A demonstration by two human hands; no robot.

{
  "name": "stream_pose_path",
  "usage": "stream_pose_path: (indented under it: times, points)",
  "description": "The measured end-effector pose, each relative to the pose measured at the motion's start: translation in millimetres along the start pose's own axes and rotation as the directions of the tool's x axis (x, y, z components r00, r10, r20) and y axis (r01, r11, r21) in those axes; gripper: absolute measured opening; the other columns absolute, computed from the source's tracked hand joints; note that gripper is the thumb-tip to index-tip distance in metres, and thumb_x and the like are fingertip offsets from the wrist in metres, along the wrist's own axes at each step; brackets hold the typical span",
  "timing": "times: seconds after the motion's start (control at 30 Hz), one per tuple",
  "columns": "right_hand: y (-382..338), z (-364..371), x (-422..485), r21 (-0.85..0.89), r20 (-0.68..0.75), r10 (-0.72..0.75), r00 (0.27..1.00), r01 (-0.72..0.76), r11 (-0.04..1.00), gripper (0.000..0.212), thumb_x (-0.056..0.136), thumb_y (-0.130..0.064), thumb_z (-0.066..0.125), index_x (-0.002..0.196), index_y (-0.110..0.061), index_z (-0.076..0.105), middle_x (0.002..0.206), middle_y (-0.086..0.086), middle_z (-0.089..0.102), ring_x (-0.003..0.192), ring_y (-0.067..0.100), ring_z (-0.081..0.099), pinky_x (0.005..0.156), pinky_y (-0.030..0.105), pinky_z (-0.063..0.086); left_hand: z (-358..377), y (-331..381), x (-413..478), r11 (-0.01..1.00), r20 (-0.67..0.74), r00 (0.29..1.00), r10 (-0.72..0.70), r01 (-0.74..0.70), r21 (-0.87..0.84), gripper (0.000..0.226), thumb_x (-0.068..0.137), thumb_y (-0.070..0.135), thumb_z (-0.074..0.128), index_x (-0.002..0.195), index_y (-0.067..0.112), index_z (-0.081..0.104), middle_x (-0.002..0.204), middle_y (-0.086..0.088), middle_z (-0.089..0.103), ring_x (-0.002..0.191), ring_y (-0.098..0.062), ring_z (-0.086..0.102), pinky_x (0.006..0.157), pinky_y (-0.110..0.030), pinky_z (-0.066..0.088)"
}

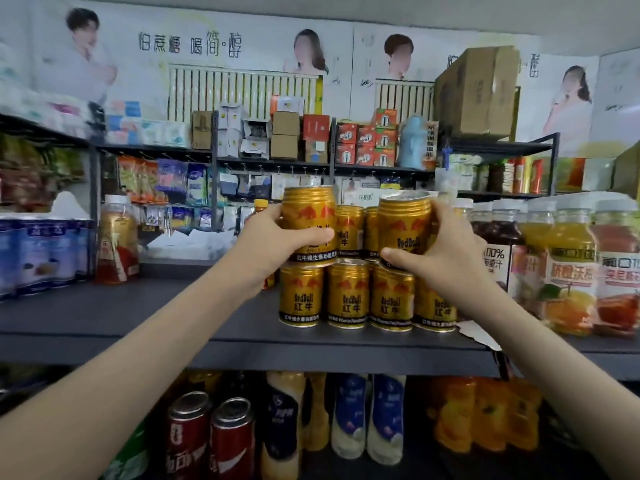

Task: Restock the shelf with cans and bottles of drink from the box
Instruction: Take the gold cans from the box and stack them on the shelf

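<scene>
The left hand grips a gold cylindrical metal Red Bull can, thumb across its front and fingers wrapped behind. The right hand clasps a second gold metal can the same way. Directly beneath both sets of fingers, a row of matching gold cans stands on the dark grey shelf board.

Gold cans — glossy metal, printed. Shelf — matt grey, smooth. Juice bottles clear, paper-labelled. Cardboard boxes dull brown.
</scene>
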State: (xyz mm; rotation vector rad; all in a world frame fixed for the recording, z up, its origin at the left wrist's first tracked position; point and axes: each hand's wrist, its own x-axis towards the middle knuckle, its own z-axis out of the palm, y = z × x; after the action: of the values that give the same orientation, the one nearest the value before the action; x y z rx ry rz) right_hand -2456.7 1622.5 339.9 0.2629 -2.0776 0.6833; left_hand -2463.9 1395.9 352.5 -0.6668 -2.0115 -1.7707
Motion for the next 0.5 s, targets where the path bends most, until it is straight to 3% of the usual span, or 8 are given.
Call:
stream_pose_path:
  times: [0.2,0.5]
  points:
    - [2.5,20.4,3.9,-0.104,-0.055,0.02,0.998,-0.026,0.994,0.092,0.07,-0.055,0.073,0.143,-0.02,0.03,0.135,0.0,0.05,0.125,0.026,0.041,0.104,0.043,0.02,9.2,2.7,4.5,0.995,-0.022,0.999,0.03,-0.028,0.091,0.034,0.071,0.025,0.082,0.087,0.036,0.054,0.092,0.016,0.061,0.086,0.001,0.058,0.066,-0.02,0.044]
    - [6.4,31.6,10.8,-0.186,-0.061,0.068,0.996,-0.079,0.979,0.093,0.077,-0.056,0.066,0.148,-0.016,0.021,0.138,0.004,0.048,0.126,0.029,0.04,0.106,0.044,0.018,-2.2,1.3,11.2,0.997,-0.049,0.998,0.041,-0.038,0.071,0.033,0.071,0.024,0.082,0.094,0.029,0.059,0.096,0.011,0.066,0.088,-0.003,0.061,0.067,-0.021,0.046]
